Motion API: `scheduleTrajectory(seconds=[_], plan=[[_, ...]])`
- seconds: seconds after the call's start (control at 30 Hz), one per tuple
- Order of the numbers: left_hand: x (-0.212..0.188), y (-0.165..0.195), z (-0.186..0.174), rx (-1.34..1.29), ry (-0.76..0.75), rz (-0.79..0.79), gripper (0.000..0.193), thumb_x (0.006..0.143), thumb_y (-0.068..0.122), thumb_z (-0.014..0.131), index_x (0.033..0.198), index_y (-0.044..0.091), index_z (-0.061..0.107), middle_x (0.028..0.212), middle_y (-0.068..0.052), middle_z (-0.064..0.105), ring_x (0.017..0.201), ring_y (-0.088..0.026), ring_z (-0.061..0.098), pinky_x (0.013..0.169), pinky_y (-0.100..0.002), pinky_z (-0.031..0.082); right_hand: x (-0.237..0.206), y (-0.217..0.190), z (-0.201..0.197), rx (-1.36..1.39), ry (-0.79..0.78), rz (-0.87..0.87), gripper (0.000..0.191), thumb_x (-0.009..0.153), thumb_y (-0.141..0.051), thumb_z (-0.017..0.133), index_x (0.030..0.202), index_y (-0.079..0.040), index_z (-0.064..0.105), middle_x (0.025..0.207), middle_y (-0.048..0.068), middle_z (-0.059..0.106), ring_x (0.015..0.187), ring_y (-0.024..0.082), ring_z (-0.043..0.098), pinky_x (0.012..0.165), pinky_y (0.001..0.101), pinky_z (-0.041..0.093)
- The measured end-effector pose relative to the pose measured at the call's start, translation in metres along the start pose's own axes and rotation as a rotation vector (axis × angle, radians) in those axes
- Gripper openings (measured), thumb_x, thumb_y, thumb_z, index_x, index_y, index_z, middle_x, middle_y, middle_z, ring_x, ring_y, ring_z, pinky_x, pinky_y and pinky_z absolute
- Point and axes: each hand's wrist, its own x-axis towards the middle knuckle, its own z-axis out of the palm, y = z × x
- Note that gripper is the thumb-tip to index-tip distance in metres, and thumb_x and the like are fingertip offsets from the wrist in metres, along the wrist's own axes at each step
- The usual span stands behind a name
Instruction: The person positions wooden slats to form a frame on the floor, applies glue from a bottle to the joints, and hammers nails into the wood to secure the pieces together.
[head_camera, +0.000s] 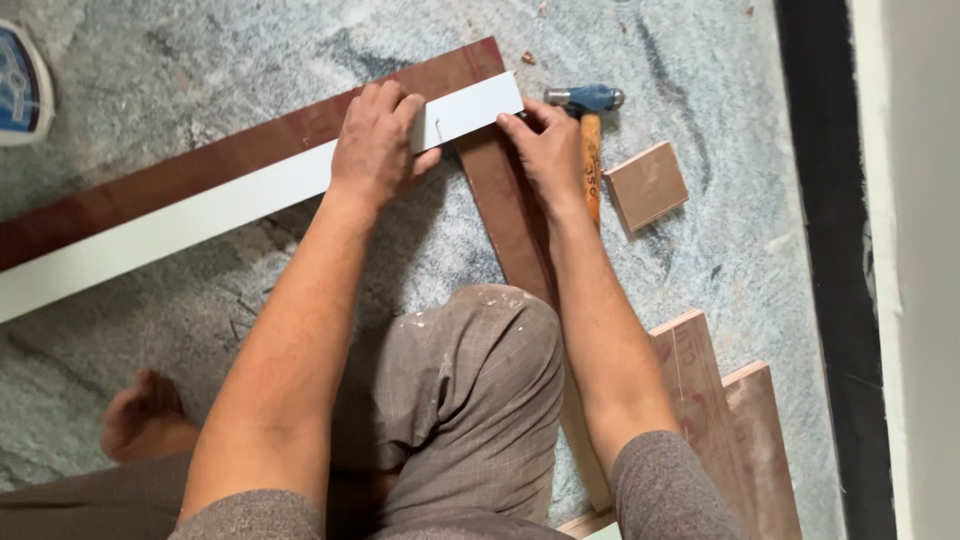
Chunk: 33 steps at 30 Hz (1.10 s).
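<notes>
The left hand (378, 140) presses flat, fingers spread, on the white-faced board (250, 195) to keep it steady over the brown board (505, 215) at the corner. The right hand (545, 150) pinches the white board's end. A hammer (588, 130) lies just beside it on the stone floor (200, 60).
</notes>
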Motion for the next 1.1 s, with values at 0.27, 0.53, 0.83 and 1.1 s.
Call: scheduleTrajectory(seconds=[0.27, 0.53, 0.83, 1.1], plan=[[-0.001, -0.002, 0.006, 0.065, -0.046, -0.016, 0.063, 0.070, 0.031, 0.092, 0.121, 0.006, 0.065, 0.115, -0.010, 0.058, 0.111, -0.030, 0.054, 0.095, -0.042, 0.046, -0.007, 0.004, 0.007, 0.036, 0.111, 0.035, 0.041, 0.085, -0.022, 0.087, 0.117, 0.000, 0.077, 0.107, 0.011, 0.076, 0.094, 0.017, 0.072, 0.084, 0.0300, 0.057], [0.002, 0.002, 0.004, 0.051, -0.011, -0.006, 0.067, 0.065, 0.027, 0.095, 0.122, 0.005, 0.066, 0.116, -0.011, 0.059, 0.111, -0.031, 0.055, 0.097, -0.043, 0.047, -0.008, 0.007, 0.007, -0.036, 0.162, 0.008, 0.041, 0.083, -0.027, 0.088, 0.113, -0.001, 0.077, 0.105, 0.009, 0.075, 0.093, 0.017, 0.073, 0.082, 0.0311, 0.058], [0.006, 0.013, -0.002, 0.032, -0.055, -0.010, 0.061, 0.068, 0.022, 0.095, 0.120, 0.006, 0.066, 0.115, -0.011, 0.060, 0.111, -0.033, 0.056, 0.096, -0.044, 0.046, -0.015, 0.014, 0.001, -0.042, 0.144, 0.015, 0.043, 0.083, -0.031, 0.087, 0.116, -0.005, 0.076, 0.098, 0.008, 0.070, 0.085, 0.020, 0.070, 0.074, 0.0323, 0.057], [0.003, 0.017, 0.002, 0.087, -0.051, 0.043, 0.058, 0.074, 0.024, 0.095, 0.121, 0.006, 0.066, 0.120, -0.011, 0.060, 0.114, -0.033, 0.056, 0.101, -0.045, 0.046, -0.022, 0.029, -0.001, -0.097, 0.117, -0.015, 0.053, 0.085, -0.036, 0.086, 0.128, -0.008, 0.071, 0.112, 0.011, 0.066, 0.105, 0.026, 0.067, 0.093, 0.0370, 0.055]])
